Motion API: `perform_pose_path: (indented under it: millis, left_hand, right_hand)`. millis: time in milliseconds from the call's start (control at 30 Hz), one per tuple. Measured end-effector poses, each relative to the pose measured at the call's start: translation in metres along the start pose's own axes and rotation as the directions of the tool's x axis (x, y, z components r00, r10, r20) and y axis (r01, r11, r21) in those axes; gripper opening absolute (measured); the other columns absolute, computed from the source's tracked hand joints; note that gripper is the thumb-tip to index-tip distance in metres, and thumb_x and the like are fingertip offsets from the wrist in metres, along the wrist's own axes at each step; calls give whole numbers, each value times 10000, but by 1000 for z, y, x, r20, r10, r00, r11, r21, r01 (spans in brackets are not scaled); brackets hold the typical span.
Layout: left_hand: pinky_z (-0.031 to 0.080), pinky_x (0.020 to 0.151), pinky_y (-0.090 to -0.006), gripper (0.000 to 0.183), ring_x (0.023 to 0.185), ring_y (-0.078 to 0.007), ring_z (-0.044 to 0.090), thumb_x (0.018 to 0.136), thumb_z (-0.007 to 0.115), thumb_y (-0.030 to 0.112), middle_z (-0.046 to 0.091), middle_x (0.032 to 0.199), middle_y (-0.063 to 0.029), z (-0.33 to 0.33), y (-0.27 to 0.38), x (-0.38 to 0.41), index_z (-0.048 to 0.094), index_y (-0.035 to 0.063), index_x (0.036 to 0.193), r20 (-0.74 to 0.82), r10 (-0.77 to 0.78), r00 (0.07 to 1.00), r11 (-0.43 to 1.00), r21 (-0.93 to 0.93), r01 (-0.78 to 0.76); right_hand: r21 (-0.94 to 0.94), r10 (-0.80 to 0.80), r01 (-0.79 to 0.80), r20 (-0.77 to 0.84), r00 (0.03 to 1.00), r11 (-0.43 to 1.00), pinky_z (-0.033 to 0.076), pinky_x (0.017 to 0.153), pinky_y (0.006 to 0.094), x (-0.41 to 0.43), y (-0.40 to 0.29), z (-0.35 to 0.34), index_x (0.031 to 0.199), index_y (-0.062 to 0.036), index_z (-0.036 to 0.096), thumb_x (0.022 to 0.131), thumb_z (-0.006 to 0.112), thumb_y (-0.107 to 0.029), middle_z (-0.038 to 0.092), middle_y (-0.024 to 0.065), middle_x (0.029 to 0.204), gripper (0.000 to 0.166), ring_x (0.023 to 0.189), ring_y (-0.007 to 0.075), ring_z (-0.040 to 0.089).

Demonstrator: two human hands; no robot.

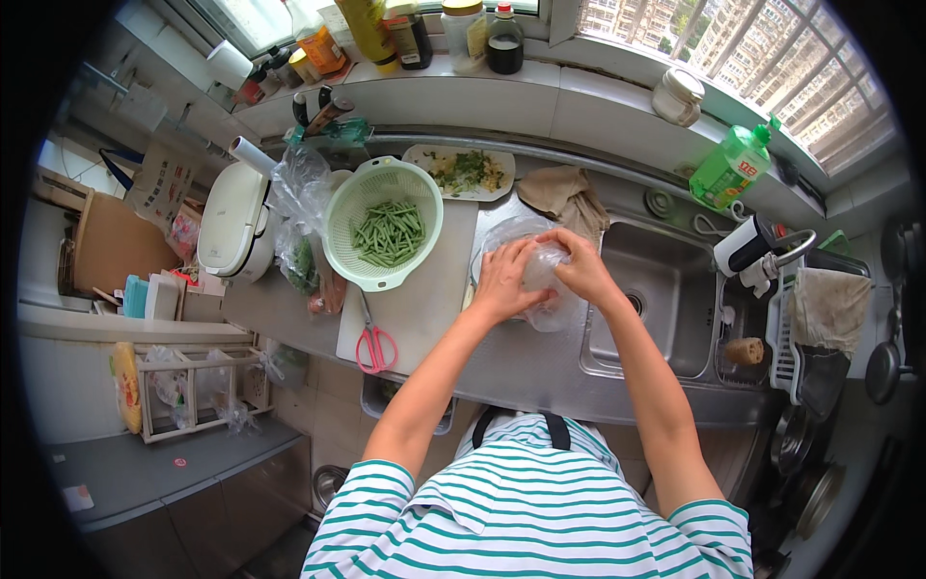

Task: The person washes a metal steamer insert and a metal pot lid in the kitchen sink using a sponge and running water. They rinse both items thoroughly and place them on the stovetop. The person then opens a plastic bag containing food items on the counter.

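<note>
A crumpled clear plastic bag [553,315] is between my two hands, over the steel counter left of the sink. My left hand [504,279] holds it from the left, fingers spread over the top and thumb below. From the right, my right hand [584,269] pinches the plastic with thumb and fingers. Under the bag the rim of a dish shows in part; its contents are hidden. Left of my hands, a pale green colander [336,250] of cut green beans [389,233] stands on a white cutting board [427,318]. Pink-handled scissors [376,349] lie near the board's front edge.
Behind my hands are a plate of chopped food scraps [466,174] and a brown cloth [564,194]. The steel sink [662,289] lies right, with a dish rack [785,340] beyond. Left stand a white lidded appliance [235,221] and bagged vegetables [298,260]. Bottles line the windowsill.
</note>
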State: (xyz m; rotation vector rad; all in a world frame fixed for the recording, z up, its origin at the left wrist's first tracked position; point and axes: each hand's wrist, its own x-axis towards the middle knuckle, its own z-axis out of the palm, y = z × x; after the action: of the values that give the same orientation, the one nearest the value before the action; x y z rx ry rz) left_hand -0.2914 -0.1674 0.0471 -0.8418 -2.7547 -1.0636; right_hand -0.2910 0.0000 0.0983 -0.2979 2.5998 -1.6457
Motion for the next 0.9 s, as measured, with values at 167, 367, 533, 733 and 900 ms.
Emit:
perform_pose_path:
  millis: [167,367,533,733,900]
  left_hand:
    - [386,881,-337,463,969,-203,553,756,656,286,591,1049,-66,20,-28,-3,548,48,1139,68,-255,965,789,-562,248]
    - [412,899,-364,269,970,-246,559,839,488,217,602,1028,-103,15,-37,-14,548,43,1035,507,-650,566,-420,-860,288]
    - [417,896,-436,377,1026,-282,532,832,499,296,549,1133,-125,12,-59,-30,490,54,1121,522,-576,629,-554,-815,169]
    - [420,904,-439,421,1025,-272,533,840,530,314,550,1125,-115,-7,-64,-21,470,58,1169,506,-625,595,-552,-825,122]
    - [366,960,-422,436,1110,-269,472,815,603,203,503,1181,-105,-1,-72,-20,443,46,1189,160,-837,524,-45,-973,225]
  right_hand:
    - [190,73,-76,24,997,979,393,939,349,-21,5,-6,1370,-88,261,722,650,-45,533,102,1154,757,1085,225,500]
    - [-483,-58,103,108,992,870,321,1004,433,-72,38,-18,1230,-103,458,686,703,-141,572,95,1039,598,997,297,515]
    - [-643,-20,135,183,983,754,337,949,450,-93,47,-22,787,-47,675,683,706,-266,582,99,958,245,956,284,505]
    - [-723,164,-262,-205,965,639,384,840,409,-97,77,-23,700,-42,667,673,714,-262,571,139,1000,226,996,292,491]
    - [-627,-79,-129,-293,953,768,358,921,428,-80,43,4,949,-47,633,729,644,-161,556,144,1074,248,1072,304,472]
